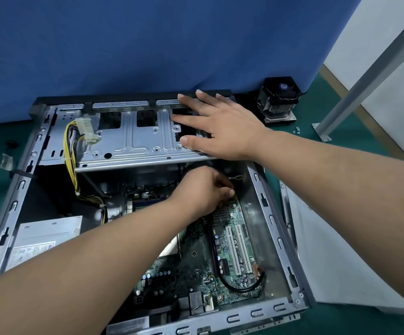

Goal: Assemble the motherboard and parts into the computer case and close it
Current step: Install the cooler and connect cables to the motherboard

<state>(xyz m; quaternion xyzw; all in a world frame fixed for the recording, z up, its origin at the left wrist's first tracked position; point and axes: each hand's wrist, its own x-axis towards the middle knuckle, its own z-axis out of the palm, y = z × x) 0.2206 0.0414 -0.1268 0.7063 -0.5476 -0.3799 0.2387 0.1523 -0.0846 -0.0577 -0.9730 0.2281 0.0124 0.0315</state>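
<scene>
Looking down, we see one computer case lying open on a green desk, its far edge against a blue partition. One motherboard sits inside it, toward the near right corner of the case floor. One silver drive cage spans the far end of the case, and one power supply lies along the case's left side. One pale side panel rests on the desk just beside the case's right wall, so the case is not yet closed.

Our right hand lies flat on the right end of the drive cage, fingers straight and spread, holding nothing. Our left hand reaches under the cage to the far edge of the motherboard, fingers curled as if pinching something small; we cannot tell what it holds, if anything.

We judge the main risk to be here: the left hand works half hidden beneath the cage, so a connector could be pushed in crooked and bend its pins, or the knuckles could scrape the cage's metal edge. Weight from the right hand could shift the cage onto the left hand.

One bundle of yellow and black cables hangs down the cage's left end, and could snag. One cooler with a fan waits on the desk near the far right corner of the case, still uninstalled. Two white expansion slots stand side by side on the board. A few small screws lie on the desk beyond the cooler, too small to count, and easily knocked off
</scene>
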